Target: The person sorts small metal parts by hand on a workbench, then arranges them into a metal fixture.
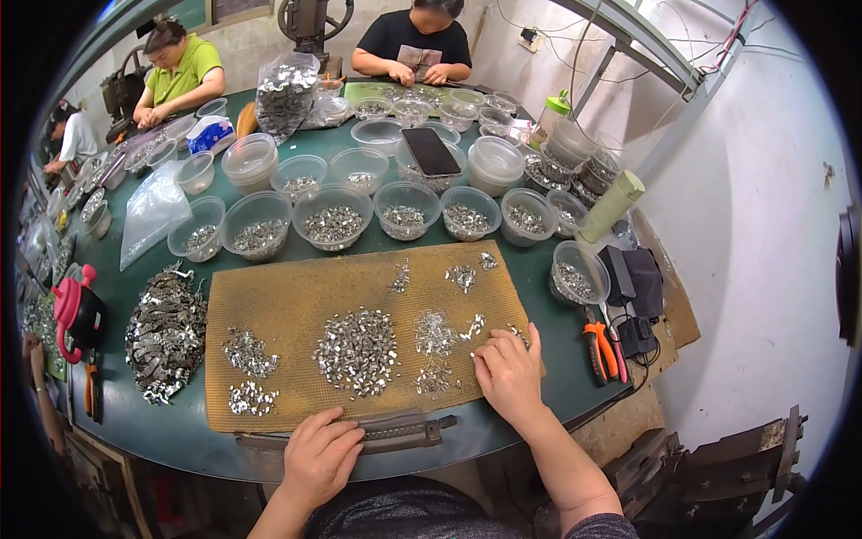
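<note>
A dark slotted metal bar lies along the front edge of a yellowish-brown textured mat. My left hand is closed over the bar's left half, fingers bent and part of the grip hidden. Over the mat's right side, my right hand has its thumb and fingers pinched together; what is between them is too small to make out. Just left of it lie thin bright metal pieces. A large heap of small metal pieces covers the mat's middle, with smaller piles on the left.
Clear plastic bowls of metal parts line the mat's far side; a phone rests on bowls behind. Orange-handled pliers lie right, a bundle of metal strips left. Two people work across the green table, another farther left.
</note>
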Demonstrator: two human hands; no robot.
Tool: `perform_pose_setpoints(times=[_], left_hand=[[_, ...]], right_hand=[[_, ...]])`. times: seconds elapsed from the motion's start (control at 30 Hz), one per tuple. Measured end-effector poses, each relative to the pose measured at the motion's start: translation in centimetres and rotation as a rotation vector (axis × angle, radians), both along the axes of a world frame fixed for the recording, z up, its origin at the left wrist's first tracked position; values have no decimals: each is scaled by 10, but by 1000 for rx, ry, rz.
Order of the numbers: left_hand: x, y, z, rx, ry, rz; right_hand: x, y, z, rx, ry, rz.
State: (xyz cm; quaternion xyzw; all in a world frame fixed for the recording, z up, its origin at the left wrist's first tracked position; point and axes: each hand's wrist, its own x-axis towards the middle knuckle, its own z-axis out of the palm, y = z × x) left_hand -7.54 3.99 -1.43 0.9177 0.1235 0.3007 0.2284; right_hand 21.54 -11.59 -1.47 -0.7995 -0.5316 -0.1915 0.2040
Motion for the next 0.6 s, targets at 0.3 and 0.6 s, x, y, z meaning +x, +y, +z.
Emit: perform_pose_setpoints(times=[0.3, 0.6], left_hand=[[-2, 2, -2, -9, 8, -3], [-4, 6, -6, -8, -7, -19]], right_hand=[[1, 0, 1, -20, 178, 134], [-64, -2, 27, -218, 224, 590]])
